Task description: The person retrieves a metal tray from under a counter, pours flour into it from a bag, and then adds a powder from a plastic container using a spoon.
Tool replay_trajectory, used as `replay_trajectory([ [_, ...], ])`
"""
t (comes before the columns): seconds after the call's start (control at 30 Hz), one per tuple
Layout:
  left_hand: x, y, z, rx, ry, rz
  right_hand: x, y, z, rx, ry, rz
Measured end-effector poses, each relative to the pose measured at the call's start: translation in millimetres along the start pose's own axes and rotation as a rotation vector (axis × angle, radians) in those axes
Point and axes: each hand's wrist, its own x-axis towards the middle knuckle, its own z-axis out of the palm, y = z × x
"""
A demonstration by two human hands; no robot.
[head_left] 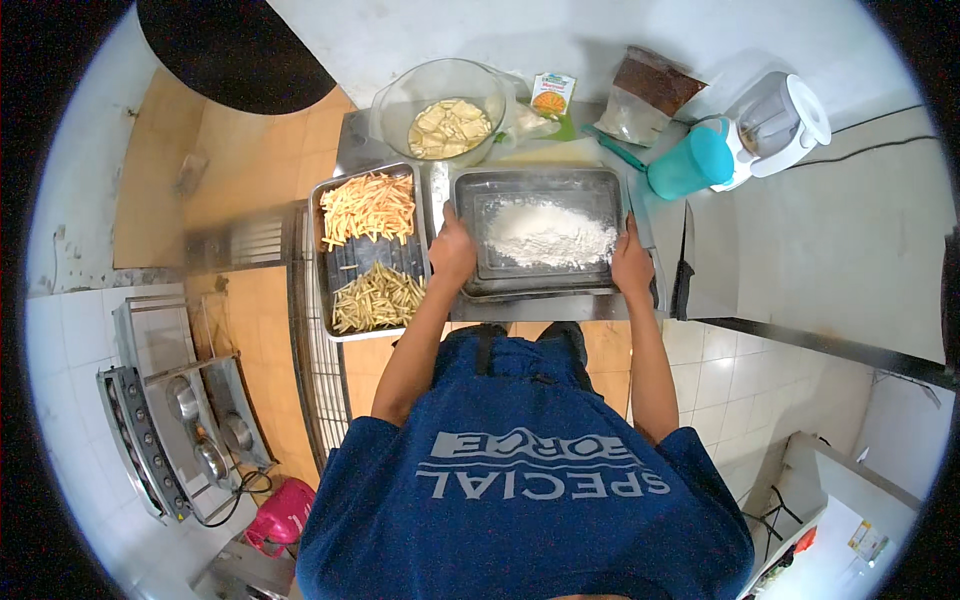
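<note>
A dark metal baking tray (540,291) sits in front of me on the counter, holding a loose heap of white powder (550,235) that looks like flour. My left hand (453,250) is closed around the tray's left rim. On the opposite rim, my right hand (632,262) grips the right side. Just left of it lies a second metal tray (349,263) with pale orange cut sticks (368,208) at its far end and yellow-green cut sticks (378,300) at its near end. Behind the trays stands a clear glass bowl (390,110) with pale slices (448,128) in liquid.
Right of the tray lies a black-handled knife (682,285). Farther back are a teal jug (690,163), a white blender (785,120), a partly filled plastic bag (650,95) and a small sachet (553,94). A stove (140,440) and pink gas cylinder (280,515) stand at lower left.
</note>
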Motion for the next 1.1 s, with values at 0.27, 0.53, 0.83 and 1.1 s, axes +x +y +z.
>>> replay_trajectory([
  [0.27, -1.1, 0.2, -3.0, -0.006, -0.023, -0.002, -0.3, -8.6, -9.4, -0.063, -0.080, 0.075],
  [0.53, -2.6, -0.5, 2.9, 0.007, 0.043, 0.026, 0.9, -4.0, -5.4, -0.053, 0.026, -0.041],
  [0.83, -2.8, -1.1, 7.1, 0.011, -0.015, -0.014, -0.7, -5.8, -2.4, -0.107, -0.003, 0.009],
  [1.1, -2.1, 7.6, -1.3, 0.002, -0.025, -0.043, 5.1, -2.3, -5.5, -0.082, -0.062, 0.022],
])
